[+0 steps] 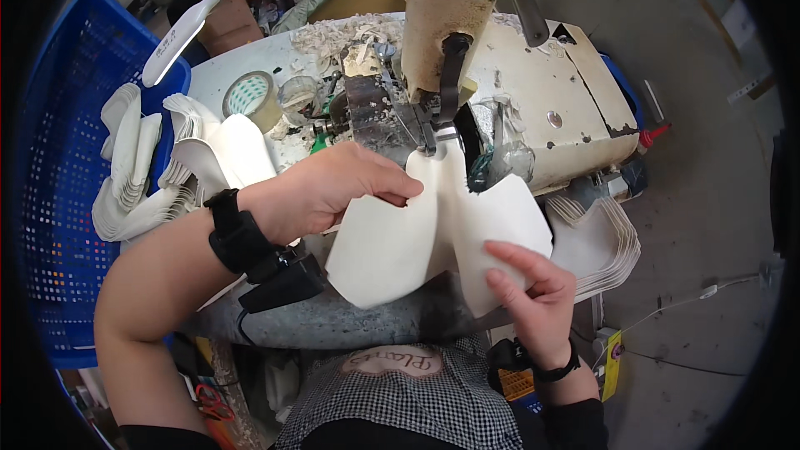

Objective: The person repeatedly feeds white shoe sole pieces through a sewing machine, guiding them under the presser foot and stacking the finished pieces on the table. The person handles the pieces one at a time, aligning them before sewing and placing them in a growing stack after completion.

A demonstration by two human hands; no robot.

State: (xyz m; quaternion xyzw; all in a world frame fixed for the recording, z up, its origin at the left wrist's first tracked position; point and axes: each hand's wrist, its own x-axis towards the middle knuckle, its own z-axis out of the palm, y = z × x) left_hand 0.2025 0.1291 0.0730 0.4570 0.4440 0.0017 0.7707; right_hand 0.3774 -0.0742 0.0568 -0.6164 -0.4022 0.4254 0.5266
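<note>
A white, two-lobed piece of sheet material (pixel 383 250), perhaps a shoe upper, has its narrow top at the presser foot (pixel 428 140) of an industrial sewing machine (pixel 442 25). With thumb and fingers, my left hand (pixel 342 183) grips the notched edge of the left lobe close to the foot. On the right lobe, my right hand (pixel 537 296) has its index finger and thumb laid over the surface, the remaining fingers partly hidden. The lobes spread apart toward me, over the front rim of the machine bed. A black strap with a small device circles my left wrist.
Stacked white pieces (pixel 592 242) lie at the right of the bed, and more (pixel 179 158) lie at the left near a blue basket (pixel 67 200). A tape roll (pixel 252 98), fibre scraps (pixel 342 32) and a white lamp head (pixel 179 42) are around the machine.
</note>
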